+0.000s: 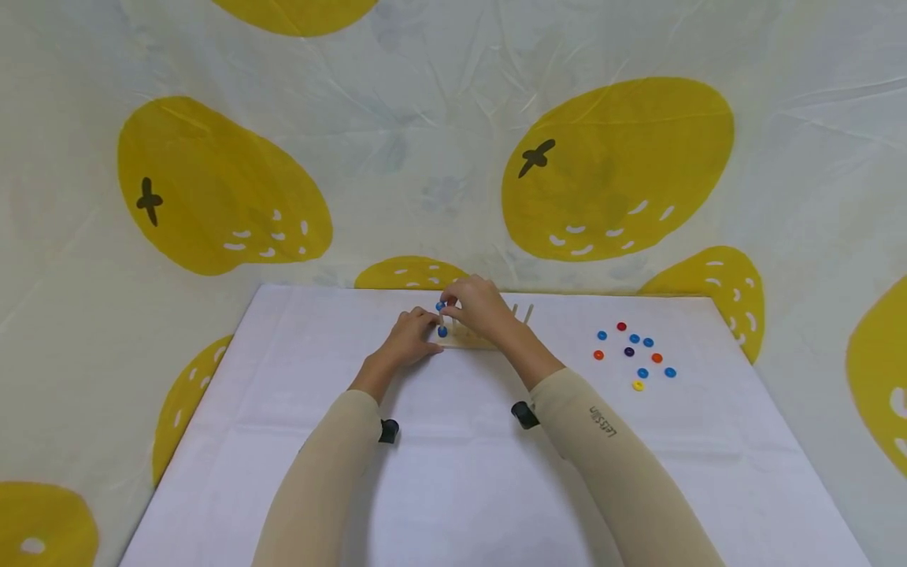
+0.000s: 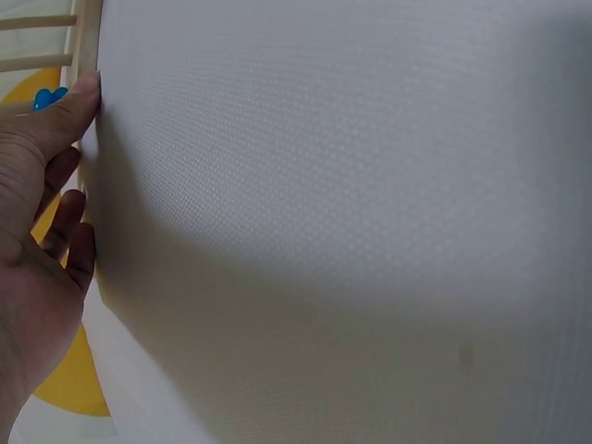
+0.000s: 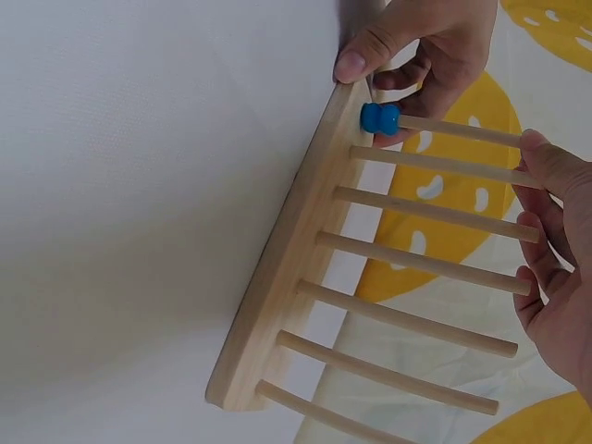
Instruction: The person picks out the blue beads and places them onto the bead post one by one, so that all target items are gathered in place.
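A wooden peg rack (image 3: 277, 268) stands near the far edge of the table, with a row of several thin upright pegs (image 3: 416, 264). Two blue beads (image 3: 380, 118) sit stacked low on the leftmost peg. My left hand (image 1: 411, 337) grips that end of the base, thumb (image 2: 69, 113) along the front edge and fingers behind. At the top of the same peg, my right hand (image 1: 480, 305) pinches another blue bead (image 1: 440, 306). In the right wrist view that bead is hidden behind the thumb, and the other pegs are bare.
Loose beads lie scattered on the right side of the white-covered table (image 1: 453, 488): several blue beads (image 1: 642, 373), a red bead (image 1: 621, 326), two orange beads (image 1: 598, 355), a dark purple bead (image 1: 629, 352) and a yellow bead (image 1: 638, 386). A patterned cloth (image 1: 425, 157) hangs behind.
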### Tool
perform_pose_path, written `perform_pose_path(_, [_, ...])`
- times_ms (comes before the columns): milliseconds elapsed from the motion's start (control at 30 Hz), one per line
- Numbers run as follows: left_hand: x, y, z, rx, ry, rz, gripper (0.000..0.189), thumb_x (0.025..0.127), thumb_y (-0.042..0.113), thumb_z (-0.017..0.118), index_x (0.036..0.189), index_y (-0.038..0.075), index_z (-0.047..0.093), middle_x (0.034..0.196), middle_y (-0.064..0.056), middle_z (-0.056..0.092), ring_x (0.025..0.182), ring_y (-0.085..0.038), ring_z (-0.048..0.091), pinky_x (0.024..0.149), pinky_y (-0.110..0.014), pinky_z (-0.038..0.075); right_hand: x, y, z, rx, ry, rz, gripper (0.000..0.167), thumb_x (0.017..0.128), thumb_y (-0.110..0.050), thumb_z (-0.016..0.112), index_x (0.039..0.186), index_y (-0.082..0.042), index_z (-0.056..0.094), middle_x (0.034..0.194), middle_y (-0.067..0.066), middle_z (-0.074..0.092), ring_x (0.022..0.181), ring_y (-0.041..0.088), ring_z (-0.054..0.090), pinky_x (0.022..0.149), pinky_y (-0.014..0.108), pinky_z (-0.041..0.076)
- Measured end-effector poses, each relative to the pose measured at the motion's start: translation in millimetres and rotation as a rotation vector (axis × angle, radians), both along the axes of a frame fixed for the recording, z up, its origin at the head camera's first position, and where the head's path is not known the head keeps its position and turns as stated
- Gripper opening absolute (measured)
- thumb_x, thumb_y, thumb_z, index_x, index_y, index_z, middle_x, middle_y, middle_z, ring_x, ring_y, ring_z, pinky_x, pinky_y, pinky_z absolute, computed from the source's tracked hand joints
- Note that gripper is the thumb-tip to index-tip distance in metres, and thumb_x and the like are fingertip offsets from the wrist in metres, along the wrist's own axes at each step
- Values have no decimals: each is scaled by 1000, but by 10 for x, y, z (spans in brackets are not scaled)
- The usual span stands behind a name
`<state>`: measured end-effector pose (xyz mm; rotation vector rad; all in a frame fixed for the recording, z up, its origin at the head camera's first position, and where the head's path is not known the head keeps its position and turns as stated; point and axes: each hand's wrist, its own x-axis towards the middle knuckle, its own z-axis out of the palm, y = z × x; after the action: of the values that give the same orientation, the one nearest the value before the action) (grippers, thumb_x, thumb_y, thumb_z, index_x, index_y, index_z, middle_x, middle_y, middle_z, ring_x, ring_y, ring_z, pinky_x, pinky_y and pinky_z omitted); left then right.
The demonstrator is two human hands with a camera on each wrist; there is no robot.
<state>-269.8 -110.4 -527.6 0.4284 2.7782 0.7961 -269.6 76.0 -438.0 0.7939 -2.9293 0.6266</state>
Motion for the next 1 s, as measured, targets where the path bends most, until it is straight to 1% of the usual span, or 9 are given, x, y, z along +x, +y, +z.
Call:
perform_pose_path(233, [10,1,11,-8,-4,-4,53,88,27,84,135,12,64,138,-8,57,126,-31,47,116,-45,41,8,4,-4,10,-1,-13,20,93,-27,78,109,-14,79,101,0,78,102,25,64,95,47,50])
perform_pose_path(633, [9,7,18,-13,-10,5,54,88,28,84,136,13,64,139,-8,57,127,-30,47,116,-45,41,9,26,-9,-23,-4,4,17,93,-24,79,106,-13,79,99,0,78,100,25,64,94,47,50])
perform_pose_path(800, [13,9,20,-12,-10,6,56,88,27,84,137,12,63,140,-8,56,127,-30,47,116,-45,41,14,33,-10,-34,-7,11,17,94,-24,78,108,-13,79,99,1,78,99,25,64,93,46,50])
perform_pose_path(1000, [8,15,24,-13,-14,14,57,88,27,84,138,11,63,140,-8,56,127,-30,47,116,-44,41,19,43,-11,-35,7,25,19,94,-23,77,109,-12,79,100,2,78,99,25,65,92,45,52])
